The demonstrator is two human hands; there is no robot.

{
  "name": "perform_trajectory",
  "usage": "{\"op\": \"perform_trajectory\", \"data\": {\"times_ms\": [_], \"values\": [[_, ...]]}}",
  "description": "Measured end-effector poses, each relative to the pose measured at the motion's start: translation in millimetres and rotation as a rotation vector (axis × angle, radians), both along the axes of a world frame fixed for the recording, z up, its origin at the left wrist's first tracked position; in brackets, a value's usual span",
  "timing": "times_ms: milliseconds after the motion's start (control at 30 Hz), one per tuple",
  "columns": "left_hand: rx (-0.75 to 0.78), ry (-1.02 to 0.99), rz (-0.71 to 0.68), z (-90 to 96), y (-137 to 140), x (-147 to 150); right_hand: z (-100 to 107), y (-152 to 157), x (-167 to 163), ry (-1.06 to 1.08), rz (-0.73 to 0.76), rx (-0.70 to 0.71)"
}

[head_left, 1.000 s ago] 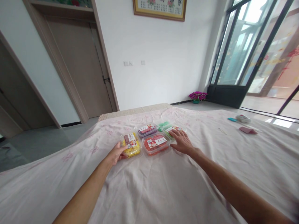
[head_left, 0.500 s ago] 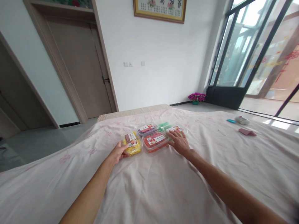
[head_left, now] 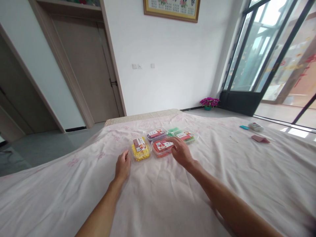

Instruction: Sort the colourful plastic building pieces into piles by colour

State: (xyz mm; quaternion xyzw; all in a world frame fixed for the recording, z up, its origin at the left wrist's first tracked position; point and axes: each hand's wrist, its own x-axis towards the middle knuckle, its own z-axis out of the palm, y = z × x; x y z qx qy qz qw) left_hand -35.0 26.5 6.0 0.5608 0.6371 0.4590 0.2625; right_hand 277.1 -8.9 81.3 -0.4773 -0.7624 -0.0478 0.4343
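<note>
overlapping red tub, contact unclear: right grip, half curled

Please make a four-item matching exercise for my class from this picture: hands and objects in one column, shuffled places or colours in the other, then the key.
Column one
1. left hand
2. flowers
3. right hand
4. framed picture

Column two
A. at the red-filled box
B. high on the wall
C. just left of the yellow-filled box
D. purple-pink

Pairs: 1-C, 2-D, 3-A, 4-B
</note>
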Motion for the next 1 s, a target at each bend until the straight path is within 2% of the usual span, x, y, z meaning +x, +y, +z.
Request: {"op": "perform_trajectory", "data": {"times_ms": [67, 167, 233, 333, 467, 567, 667, 767, 900, 1000], "values": [[0.054, 0.314, -0.019, -2.6, -6, -11, -9, -13, -28, -0.007, 0.183, -0.034], [0.057, 0.684, -0.088, -6.0, -17, -31, -28, -35, -52, -0.120, 0.353, -0.101], [0.035, 0.848, -0.108, -7.7, -25, -45, -37, -50, -56, -0.239, 0.447, -0.160], [0.006, 0.987, -0.114, -9.6, -39, -64, -41, -70, -54, -0.380, 0.529, -0.262], [-0.041, 1.065, -0.138, -13.9, -51, -104, -35, -92, -59, -0.466, 0.623, -0.369], [-0.153, 1.079, 0.005, -17.9, -50, -143, -32, -103, -68, -0.510, 0.690, -0.405], [-0.263, 1.050, 0.093, -20.2, -43, -172, -30, -109, -72, -0.518, 0.690, -0.423], [-0.299, 1.039, 0.112, -22.5, -37, -188, -30, -109, -72, -0.514, 0.685, -0.425], [-0.257, 1.034, 0.065, -29.0, -30, -207, -31, -106, -69, -0.466, 0.697, -0.389], [-0.263, 1.018, 0.105, -33.6, -25, -220, -32, -100, -68, -0.402, 0.724, -0.350]]}}
